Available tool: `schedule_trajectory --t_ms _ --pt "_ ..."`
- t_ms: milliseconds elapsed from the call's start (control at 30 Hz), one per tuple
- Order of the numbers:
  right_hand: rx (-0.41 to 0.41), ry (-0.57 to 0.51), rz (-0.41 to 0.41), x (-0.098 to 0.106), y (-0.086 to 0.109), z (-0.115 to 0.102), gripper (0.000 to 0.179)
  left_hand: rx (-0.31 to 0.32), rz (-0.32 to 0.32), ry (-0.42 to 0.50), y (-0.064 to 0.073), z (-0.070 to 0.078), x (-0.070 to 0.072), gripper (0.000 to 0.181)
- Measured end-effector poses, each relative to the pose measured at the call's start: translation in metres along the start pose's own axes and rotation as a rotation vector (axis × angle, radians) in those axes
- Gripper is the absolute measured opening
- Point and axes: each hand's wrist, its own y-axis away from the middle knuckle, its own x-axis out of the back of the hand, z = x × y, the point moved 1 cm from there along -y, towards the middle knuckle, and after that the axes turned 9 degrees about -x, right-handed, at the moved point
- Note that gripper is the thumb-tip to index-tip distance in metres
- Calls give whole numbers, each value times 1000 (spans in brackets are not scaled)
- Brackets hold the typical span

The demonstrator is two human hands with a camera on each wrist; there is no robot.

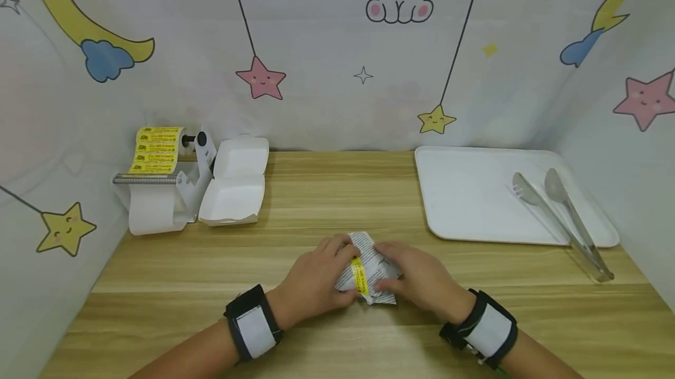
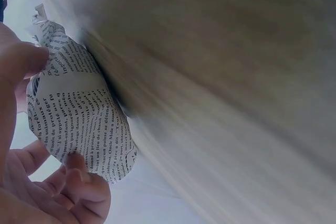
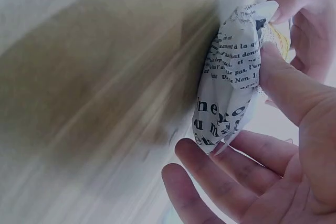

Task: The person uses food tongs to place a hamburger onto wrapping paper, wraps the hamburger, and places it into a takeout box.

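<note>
A small parcel wrapped in newsprint paper (image 1: 373, 262) lies on the table in front of the person, a yellow sticker strip (image 1: 360, 276) across its top. The left hand (image 1: 319, 276) holds its left side; in the left wrist view the thumb and curled fingertips (image 2: 84, 184) meet the paper. From the right, the right hand (image 1: 422, 279) holds the other end between thumb and fingers. Its thumb presses on the printed paper (image 3: 231, 72) in the right wrist view, with the fingers spread along the far edge. What the paper contains is hidden.
A label dispenser (image 1: 192, 191) with a roll of yellow stickers (image 1: 156, 150) stands at the back left. Beside it sits an open white takeaway box (image 1: 234, 200). At the back right, metal tongs (image 1: 575, 221) lie across a white tray (image 1: 474, 191), their joined end past its rim.
</note>
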Motion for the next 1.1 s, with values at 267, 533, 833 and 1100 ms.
schedule_trajectory --t_ms 267,533,833,1100 --pt "20 -34 40 9 2 2 72 1 42 -10 1 0 2 74" --pt "2 -51 78 13 2 4 74 35 26 36 2 -1 5 82" --pt "-6 -104 91 16 4 7 75 47 27 33 4 -3 6 86" --pt "0 -120 106 17 6 8 70 56 31 30 5 -3 9 90"
